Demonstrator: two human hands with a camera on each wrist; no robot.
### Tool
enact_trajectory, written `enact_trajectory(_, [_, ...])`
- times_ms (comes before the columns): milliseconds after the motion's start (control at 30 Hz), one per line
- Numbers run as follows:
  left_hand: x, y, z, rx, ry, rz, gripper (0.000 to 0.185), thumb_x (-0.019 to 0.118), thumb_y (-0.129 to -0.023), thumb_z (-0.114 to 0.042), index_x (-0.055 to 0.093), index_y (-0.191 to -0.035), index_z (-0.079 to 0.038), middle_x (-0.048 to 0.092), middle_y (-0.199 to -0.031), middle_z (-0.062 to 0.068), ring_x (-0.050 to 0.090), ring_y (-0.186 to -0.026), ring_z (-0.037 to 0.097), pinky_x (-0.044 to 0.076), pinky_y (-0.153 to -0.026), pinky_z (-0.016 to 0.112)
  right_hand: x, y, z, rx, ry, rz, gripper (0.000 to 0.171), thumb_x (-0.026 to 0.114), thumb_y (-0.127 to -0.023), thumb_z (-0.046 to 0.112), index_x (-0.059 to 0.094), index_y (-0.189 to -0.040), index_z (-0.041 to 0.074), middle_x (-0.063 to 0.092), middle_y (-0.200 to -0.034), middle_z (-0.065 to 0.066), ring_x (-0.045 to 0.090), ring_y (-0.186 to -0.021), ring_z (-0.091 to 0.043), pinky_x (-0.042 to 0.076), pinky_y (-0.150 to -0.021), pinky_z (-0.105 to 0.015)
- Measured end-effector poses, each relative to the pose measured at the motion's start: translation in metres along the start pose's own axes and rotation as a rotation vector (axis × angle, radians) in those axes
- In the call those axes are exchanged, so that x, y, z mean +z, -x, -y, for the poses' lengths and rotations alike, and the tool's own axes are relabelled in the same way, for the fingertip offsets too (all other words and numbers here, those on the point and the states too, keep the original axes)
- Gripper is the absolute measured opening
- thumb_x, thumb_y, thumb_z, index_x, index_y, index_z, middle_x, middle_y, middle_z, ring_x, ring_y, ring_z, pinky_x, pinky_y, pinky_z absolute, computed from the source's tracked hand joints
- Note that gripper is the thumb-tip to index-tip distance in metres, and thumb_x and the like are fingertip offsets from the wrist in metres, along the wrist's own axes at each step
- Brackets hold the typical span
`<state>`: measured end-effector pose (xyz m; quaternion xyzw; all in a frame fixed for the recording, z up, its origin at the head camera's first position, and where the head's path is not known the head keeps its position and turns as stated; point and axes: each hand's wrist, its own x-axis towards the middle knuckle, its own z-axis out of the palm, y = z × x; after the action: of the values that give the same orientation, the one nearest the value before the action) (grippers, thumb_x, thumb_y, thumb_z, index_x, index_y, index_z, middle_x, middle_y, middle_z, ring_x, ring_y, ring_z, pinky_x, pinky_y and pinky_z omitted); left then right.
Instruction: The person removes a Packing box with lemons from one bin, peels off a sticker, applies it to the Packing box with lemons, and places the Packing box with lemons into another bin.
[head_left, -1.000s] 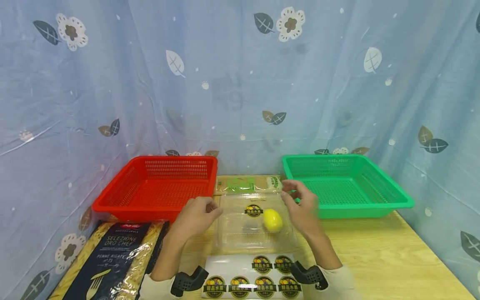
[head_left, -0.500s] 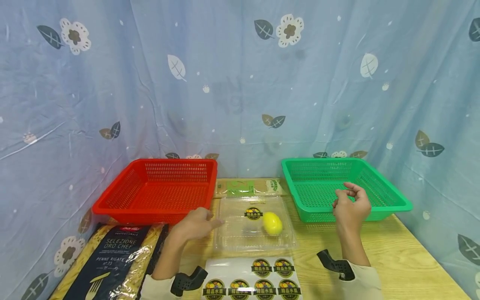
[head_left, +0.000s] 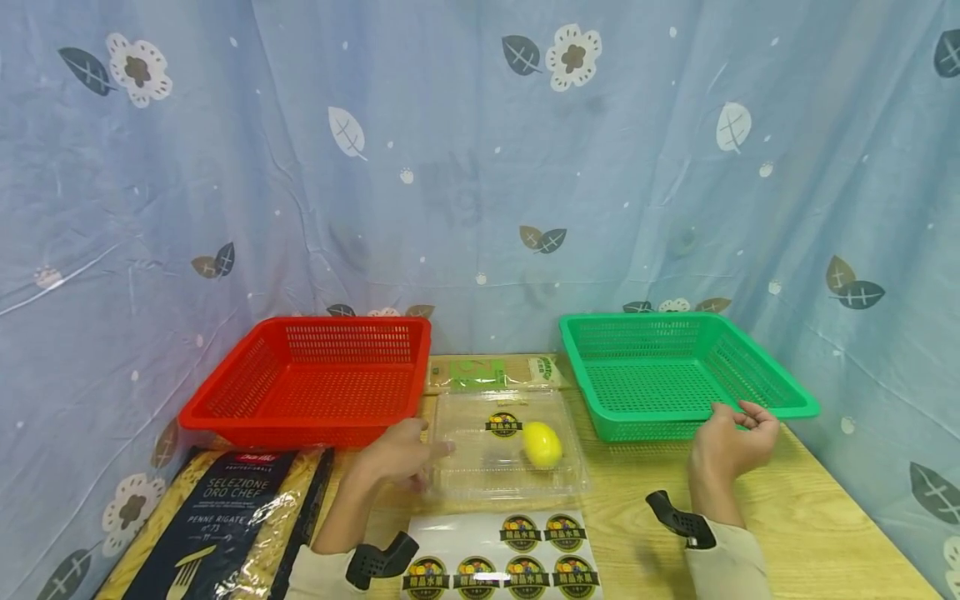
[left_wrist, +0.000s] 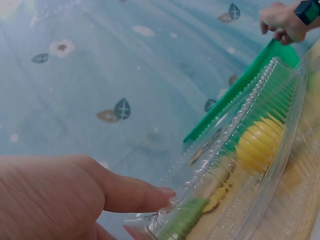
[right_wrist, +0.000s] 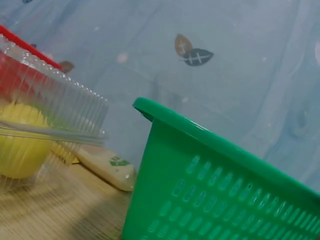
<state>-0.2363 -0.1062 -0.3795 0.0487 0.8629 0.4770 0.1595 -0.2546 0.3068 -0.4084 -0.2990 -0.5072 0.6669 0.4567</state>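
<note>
A clear plastic clamshell box lies shut mid-table, with a yellow lemon inside and a round fruit sticker on its lid. My left hand pinches the box's left edge. In the left wrist view, the thumb lies over the rim and a fingertip shows beneath it. At the right, my right hand grips the front rim of the green basket, its fingers curled at the edge. That hand is out of frame in the right wrist view, where the basket's slotted side fills the lower right.
A red basket stands at the left, behind a bag of penne pasta. Behind the box lies a flat noodle packet. A sheet of round stickers lies in front. A patterned blue curtain encloses the table.
My right hand has left the box's right side, passed over the green basket, and come down onto its front rim. My left hand has closed on the box's left edge.
</note>
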Motion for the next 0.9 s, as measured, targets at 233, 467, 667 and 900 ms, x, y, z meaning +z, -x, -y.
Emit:
enact_trajectory(233, [0.0,-0.003,0.004,-0.003,0.103,0.023,0.078,0.062,-0.099,-0.024,0.021,-0.152,0.016,0.055,-0.066,0.01,0.06,-0.052,0.021,0.06,-0.06,0.039,-0.003,-0.003,-0.005,0.233,-0.211,0.01,0.032,0.064,-0.097,0.012,0.039,-0.115,0.019,0.038,-0.092,-0.002,0.04,-0.044,-0.013,0.043,-0.043,-0.022])
enact_trajectory(467, [-0.003,-0.005,0.005,0.012,0.218,0.073,0.077,0.056,-0.1,-0.019,0.014,-0.153,0.016,0.054,-0.072,0.011,0.057,-0.057,0.021,0.06,-0.059,0.039,-0.006,-0.011,0.001,0.439,-0.366,-0.06,0.041,0.066,-0.095,0.008,0.037,-0.121,0.021,0.048,-0.118,-0.004,0.05,-0.058,-0.018,0.049,-0.045,-0.028])
enact_trajectory(667, [-0.002,-0.006,0.006,0.061,0.255,0.094,0.07,0.052,-0.101,-0.014,0.015,-0.152,0.018,0.05,-0.067,0.009,0.057,-0.054,0.02,0.059,-0.056,0.036,-0.007,-0.011,0.001,0.458,-0.384,-0.062,0.04,0.063,-0.097,0.008,0.04,-0.128,0.018,0.047,-0.12,-0.004,0.051,-0.06,-0.02,0.049,-0.044,-0.031])
enact_trajectory(900, [-0.005,-0.002,0.0,0.118,0.268,0.034,0.036,0.053,-0.101,-0.012,0.052,-0.127,0.012,0.048,-0.062,0.007,0.06,-0.051,0.018,0.06,-0.056,0.036,-0.005,-0.009,0.0,0.449,-0.379,-0.035,0.036,0.061,-0.098,0.01,0.041,-0.128,0.016,0.048,-0.121,-0.004,0.05,-0.058,-0.019,0.049,-0.044,-0.031])
